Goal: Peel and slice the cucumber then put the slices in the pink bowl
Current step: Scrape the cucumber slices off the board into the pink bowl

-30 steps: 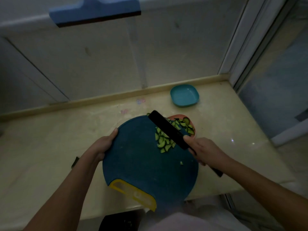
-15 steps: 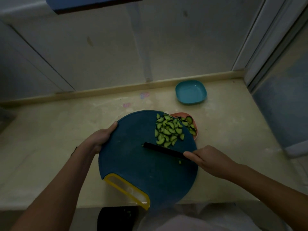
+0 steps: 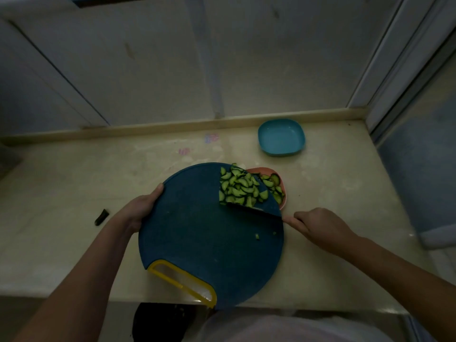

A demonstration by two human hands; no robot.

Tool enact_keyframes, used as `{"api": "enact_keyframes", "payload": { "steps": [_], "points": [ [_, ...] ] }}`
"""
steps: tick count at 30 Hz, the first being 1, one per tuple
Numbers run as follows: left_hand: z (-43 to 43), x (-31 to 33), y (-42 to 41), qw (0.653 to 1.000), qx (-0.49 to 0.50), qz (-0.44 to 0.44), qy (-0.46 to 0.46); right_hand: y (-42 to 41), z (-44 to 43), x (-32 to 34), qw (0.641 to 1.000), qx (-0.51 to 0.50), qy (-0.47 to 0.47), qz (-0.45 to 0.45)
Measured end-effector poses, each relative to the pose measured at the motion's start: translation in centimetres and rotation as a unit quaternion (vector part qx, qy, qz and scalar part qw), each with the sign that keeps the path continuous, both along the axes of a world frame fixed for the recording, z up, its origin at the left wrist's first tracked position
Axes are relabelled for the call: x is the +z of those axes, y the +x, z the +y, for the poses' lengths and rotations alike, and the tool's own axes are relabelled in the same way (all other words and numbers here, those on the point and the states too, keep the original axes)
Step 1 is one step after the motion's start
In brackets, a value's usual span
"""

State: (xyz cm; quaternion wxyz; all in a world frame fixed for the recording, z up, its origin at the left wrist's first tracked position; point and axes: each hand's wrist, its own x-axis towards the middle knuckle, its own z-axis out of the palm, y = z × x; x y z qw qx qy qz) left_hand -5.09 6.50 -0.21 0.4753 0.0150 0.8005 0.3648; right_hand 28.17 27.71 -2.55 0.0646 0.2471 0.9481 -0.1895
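Beige stone counter (image 3: 74,193): right hand (image 3: 318,225), clenched on black knife (image 3: 251,209), swept it behind green cucumber slices (image 3: 238,187); left hand (image 3: 140,208) grips round dark-blue cutting board (image 3: 197,243). Next: into small pink bowl (image 3: 284,193).

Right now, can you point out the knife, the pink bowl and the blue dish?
knife (image 3: 261,210): head view, on the blade.
pink bowl (image 3: 264,170): head view, on its far rim.
blue dish (image 3: 281,137): head view, on its bare floor.
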Motion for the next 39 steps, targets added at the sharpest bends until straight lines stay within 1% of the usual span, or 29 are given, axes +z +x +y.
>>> {"api": "enact_keyframes", "payload": {
  "steps": [6, 11, 14, 16, 19, 22, 27, 34, 39],
  "points": [
    [-0.8, 0.5, -0.8, 1.000, 0.022, 0.012, -0.001, -0.9, 1.5, 0.6, 0.999, 0.020, 0.036, -0.024],
    [-0.9, 1.2, -1.2, 0.999, 0.029, 0.027, -0.007, -0.8, 1.6, 0.2, 0.999, 0.015, 0.049, -0.013],
    [-0.9, 1.4, -1.4, 0.999, 0.030, 0.030, -0.012, -0.3, 2.1, -0.5, 0.999, -0.004, 0.037, 0.008],
    [-0.9, 1.5, -1.6, 0.999, 0.027, 0.029, -0.014, -0.1, 2.6, -0.6, 1.000, -0.012, 0.027, -0.003],
    [-0.8, 1.7, -1.8, 0.999, 0.026, 0.028, -0.012, -0.3, 3.0, 0.0, 0.999, -0.004, 0.040, -0.021],
    [-0.7, 1.9, -1.9, 0.999, 0.024, 0.032, -0.014, -0.1, 3.2, -0.1, 0.998, -0.022, 0.050, -0.034],
    [-1.4, 1.9, -2.3, 0.997, 0.026, 0.064, -0.024, 1.2, 3.2, -0.4, 0.999, -0.039, 0.035, 0.000],
    [-3.5, 2.8, -3.5, 0.997, 0.029, 0.056, -0.038, 2.1, 3.2, -0.5, 0.997, -0.081, 0.007, -0.012],
    [-4.3, 3.0, -3.8, 0.998, 0.021, 0.049, -0.036, 2.7, 3.8, -0.4, 0.992, -0.121, -0.044, 0.013]
  ]
}}
